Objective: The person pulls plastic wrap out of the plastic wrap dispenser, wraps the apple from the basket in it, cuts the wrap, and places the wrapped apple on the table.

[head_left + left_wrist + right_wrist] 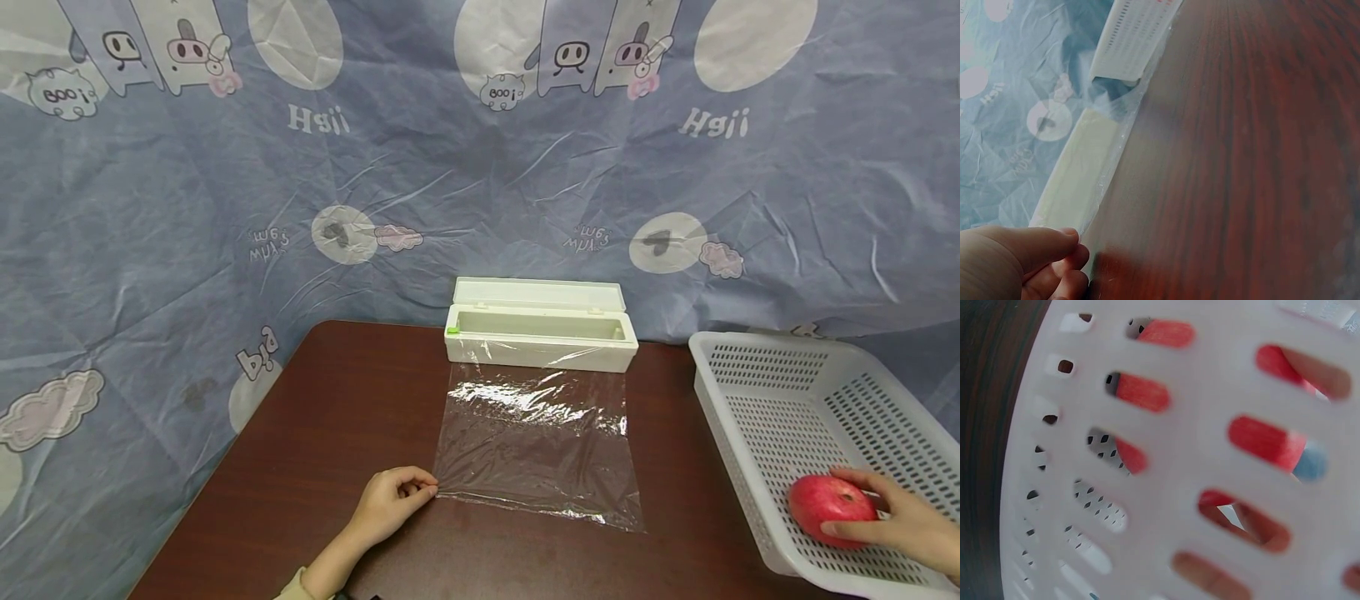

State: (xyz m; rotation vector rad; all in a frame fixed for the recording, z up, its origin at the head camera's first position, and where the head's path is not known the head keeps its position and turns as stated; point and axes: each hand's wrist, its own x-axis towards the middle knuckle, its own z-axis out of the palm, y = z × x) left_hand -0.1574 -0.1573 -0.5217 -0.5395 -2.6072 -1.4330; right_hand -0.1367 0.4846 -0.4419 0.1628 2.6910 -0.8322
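Observation:
My left hand (pixel 393 502) pinches the near left corner of a sheet of clear plastic wrap (pixel 536 458). The sheet runs back over the table to a white wrap dispenser box (pixel 543 354) with its lid raised. In the left wrist view, thumb and fingers (pixel 1054 244) meet at the edge of the film. At the right, my right hand (pixel 892 512) grips a red apple (pixel 817 504) inside a grey plastic basket (pixel 731 442). The right wrist view looks through the slotted basket wall (pixel 1166 462), where bits of the red apple and fingers show.
The dark brown wooden table (pixel 322 408) carries everything. A blue-grey printed cloth (pixel 420 150) hangs behind and down the left side. A small green piece (pixel 452 331) sits at the box's left end. The basket's high rim surrounds the right hand.

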